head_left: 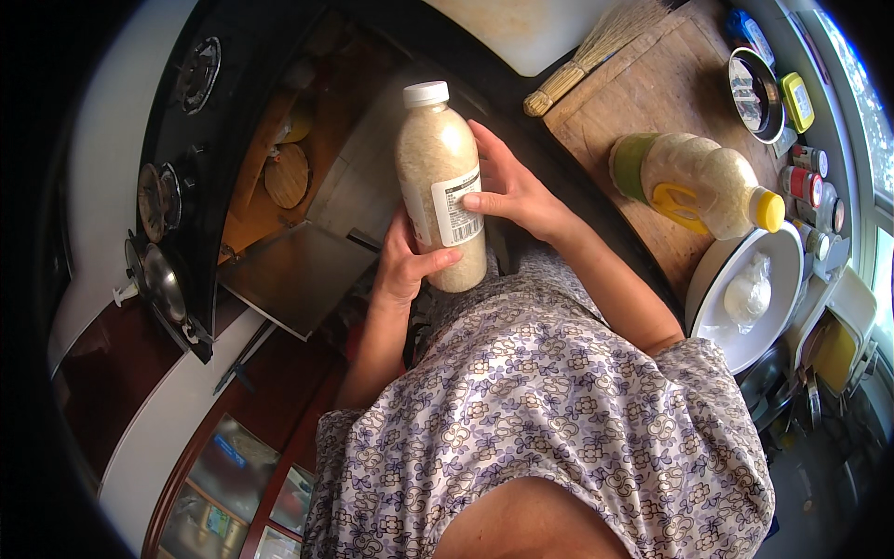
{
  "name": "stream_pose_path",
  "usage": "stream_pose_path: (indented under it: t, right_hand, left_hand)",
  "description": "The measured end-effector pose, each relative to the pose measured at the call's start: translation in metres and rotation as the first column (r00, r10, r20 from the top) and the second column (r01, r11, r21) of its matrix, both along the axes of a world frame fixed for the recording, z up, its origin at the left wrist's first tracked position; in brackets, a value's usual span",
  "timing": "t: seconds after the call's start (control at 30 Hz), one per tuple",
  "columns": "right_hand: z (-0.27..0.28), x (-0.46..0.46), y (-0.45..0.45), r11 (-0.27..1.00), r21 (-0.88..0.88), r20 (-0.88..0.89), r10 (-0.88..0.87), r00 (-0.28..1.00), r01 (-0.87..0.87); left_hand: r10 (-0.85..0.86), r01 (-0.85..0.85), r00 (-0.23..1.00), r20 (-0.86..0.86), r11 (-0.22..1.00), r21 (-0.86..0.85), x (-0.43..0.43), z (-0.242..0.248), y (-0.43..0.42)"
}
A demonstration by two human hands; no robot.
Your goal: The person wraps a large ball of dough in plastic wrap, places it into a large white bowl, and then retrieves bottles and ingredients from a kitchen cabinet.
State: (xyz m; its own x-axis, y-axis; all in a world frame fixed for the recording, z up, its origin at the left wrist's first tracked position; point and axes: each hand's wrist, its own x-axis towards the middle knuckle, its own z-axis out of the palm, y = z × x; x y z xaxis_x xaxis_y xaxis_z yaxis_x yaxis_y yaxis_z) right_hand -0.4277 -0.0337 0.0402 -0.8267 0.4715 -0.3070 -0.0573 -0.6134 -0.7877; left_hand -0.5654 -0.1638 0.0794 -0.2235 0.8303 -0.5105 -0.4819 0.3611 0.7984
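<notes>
Between my hands is a clear plastic bottle filled with pale grains that look like rice. It has a white screw cap on top and a white label with writing and a barcode. My left hand grips the lower part, its thumb across the front and its fingers hidden behind. My right hand holds the other side, with the thumb on the label. The bottle stands nearly upright in front of my body. To the right, a larger plastic jug with a yellow cap and handle, also holding pale grains, is on the wooden board.
A cupboard door hangs open below the black gas stove. A straw whisk broom lies along the wooden board. Beyond are a round metal pan, a white basin, several small jars and a lidded pan.
</notes>
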Motion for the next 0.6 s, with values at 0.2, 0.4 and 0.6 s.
stream_pose_path:
  t: [0.2,0.4,0.6]
  right_hand:
    - [-0.007,0.02,-0.003,0.995,-0.096,0.097,0.027,0.995,-0.017]
    - [-0.02,0.026,0.008,0.976,-0.046,0.5,0.208,0.841,-0.214]
    - [-0.019,0.029,-0.012,0.869,0.431,0.449,0.028,0.893,-0.244]
  left_hand:
    - [0.014,-0.014,0.999,0.047,1.0,-0.004,-0.001,0.002,0.002]
    - [0.035,-0.035,0.993,0.117,0.999,0.0,-0.001,-0.003,-0.002]
    - [0.046,-0.046,0.99,0.133,0.999,-0.002,0.001,-0.005,-0.003]
